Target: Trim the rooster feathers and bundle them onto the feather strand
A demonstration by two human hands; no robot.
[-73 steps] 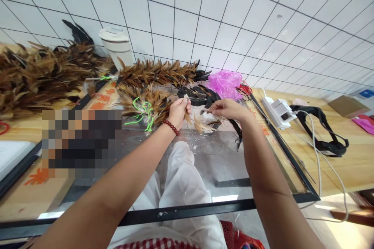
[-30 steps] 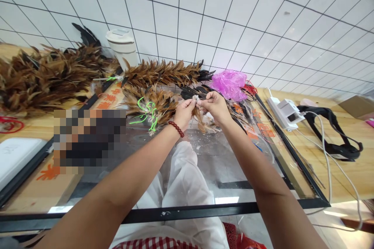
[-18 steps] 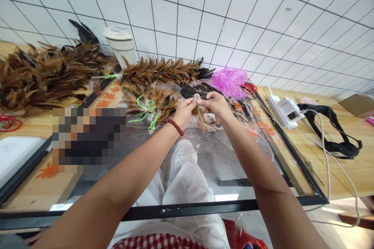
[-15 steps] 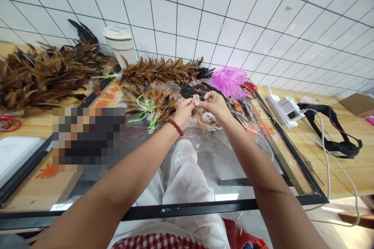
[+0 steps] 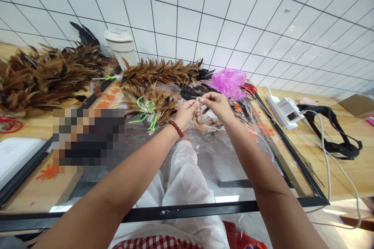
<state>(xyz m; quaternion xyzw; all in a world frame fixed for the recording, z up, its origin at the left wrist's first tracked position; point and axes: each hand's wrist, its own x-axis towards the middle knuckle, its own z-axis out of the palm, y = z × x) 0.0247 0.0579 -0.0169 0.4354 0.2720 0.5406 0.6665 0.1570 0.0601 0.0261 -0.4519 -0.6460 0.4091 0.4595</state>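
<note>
Close together over the glass tabletop (image 5: 187, 171), my hands meet at a small bunch of brown feathers (image 5: 200, 122), its pale fluffy quill end up between the fingertips. My left hand (image 5: 186, 114), with a red bead bracelet (image 5: 175, 128) at the wrist, is closed round the bunch. My right hand (image 5: 216, 105) pinches at the same fluffy end, thumb against forefinger. To the left of them lies a heap of brown feathers (image 5: 163, 103) with bright green ties (image 5: 147, 113). Long black feathers (image 5: 193, 91) lie just behind my hands.
A feather duster (image 5: 163, 72) lies along the back, beside a white lidded cup (image 5: 121, 44). More brown feathers (image 5: 43, 78) pile at left. A pink plastic bag (image 5: 229, 81), a power strip (image 5: 282, 111) with cables and a black strap (image 5: 330, 124) are at right.
My right hand has shifted slightly right and down, its fingers now straighter. My left hand still grips the bunch, nearly in place.
</note>
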